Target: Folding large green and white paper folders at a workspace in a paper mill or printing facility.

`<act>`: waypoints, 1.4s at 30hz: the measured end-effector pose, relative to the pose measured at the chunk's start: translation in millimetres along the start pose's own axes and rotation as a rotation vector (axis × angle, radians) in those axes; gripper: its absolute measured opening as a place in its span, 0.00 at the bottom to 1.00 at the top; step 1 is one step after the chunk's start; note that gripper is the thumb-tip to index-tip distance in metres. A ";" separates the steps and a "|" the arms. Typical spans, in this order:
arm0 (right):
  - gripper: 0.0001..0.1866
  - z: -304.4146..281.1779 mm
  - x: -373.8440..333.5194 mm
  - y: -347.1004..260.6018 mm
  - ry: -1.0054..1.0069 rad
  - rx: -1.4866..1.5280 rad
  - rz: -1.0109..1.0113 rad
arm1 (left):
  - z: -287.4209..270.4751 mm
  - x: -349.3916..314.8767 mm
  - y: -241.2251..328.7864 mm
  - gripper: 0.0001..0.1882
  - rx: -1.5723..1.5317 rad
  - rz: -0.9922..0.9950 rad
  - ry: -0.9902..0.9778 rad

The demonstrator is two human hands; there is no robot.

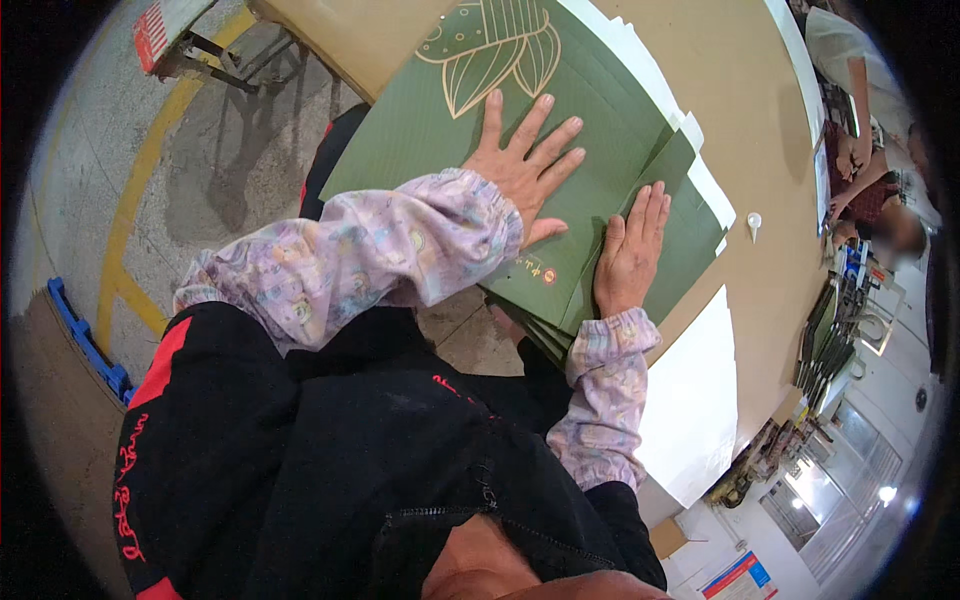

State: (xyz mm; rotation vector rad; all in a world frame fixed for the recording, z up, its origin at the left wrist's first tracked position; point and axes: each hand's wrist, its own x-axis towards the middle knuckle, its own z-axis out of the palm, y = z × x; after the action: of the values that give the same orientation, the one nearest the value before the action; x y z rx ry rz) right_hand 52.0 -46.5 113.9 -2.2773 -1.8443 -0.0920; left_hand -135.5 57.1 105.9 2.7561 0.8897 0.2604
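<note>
A green printed cardboard sheet (410,150) with a tan line drawing of leaves lies over the near edge of the table, several more green layers showing under its lower corner. My left hand (515,170) is pressed flat on it with fingers spread, below the drawing. To the right, my right hand (630,262) also rests flat, fingers stretched out and close together, beside a crease where a flap (665,160) is partly raised. Neither hand grips anything. White edges (712,185) show beneath the green cardboard along its far right side.
White sheets (695,400) lie on the tan tabletop (745,110) to the right. Past the green cardboard stands a small white cone-shaped object (754,222). Another person (850,50) works at the far right, near stacked dark green pieces (820,325). A metal-legged stand (185,40) is at upper left.
</note>
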 end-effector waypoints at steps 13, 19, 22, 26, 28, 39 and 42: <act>0.32 -3.8 1.4 -2.9 -0.054 -0.013 0.050 | -0.8 42.4 -40.4 0.39 0.017 0.139 0.069; 0.35 -5.4 9.6 -5.1 -0.085 -0.029 0.104 | -5.1 36.5 -38.8 0.38 -0.004 0.106 0.053; 0.35 -5.8 15.0 -4.6 -0.108 -0.032 0.097 | -5.5 34.9 -40.1 0.38 -0.016 0.107 0.025; 0.33 -3.0 24.2 -1.6 -0.131 -0.015 0.072 | -5.4 30.9 -43.7 0.38 -0.029 0.106 0.023; 0.32 0.6 34.9 3.6 -0.115 0.015 0.045 | -7.7 30.4 -46.0 0.38 -0.027 0.105 0.009; 0.37 47.8 130.9 72.7 -0.034 -0.074 0.148 | -0.6 41.4 -47.5 0.39 -0.029 0.101 0.006; 0.40 18.6 25.9 -0.1 -0.095 -0.109 0.033 | -16.8 28.7 -79.0 0.41 -0.015 -0.336 0.180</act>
State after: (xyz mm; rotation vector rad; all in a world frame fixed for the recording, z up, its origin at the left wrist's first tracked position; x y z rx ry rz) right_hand 55.9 -17.9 100.5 -2.4242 -1.8899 -0.0822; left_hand -160.2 139.1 103.1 2.5427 1.3679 0.4535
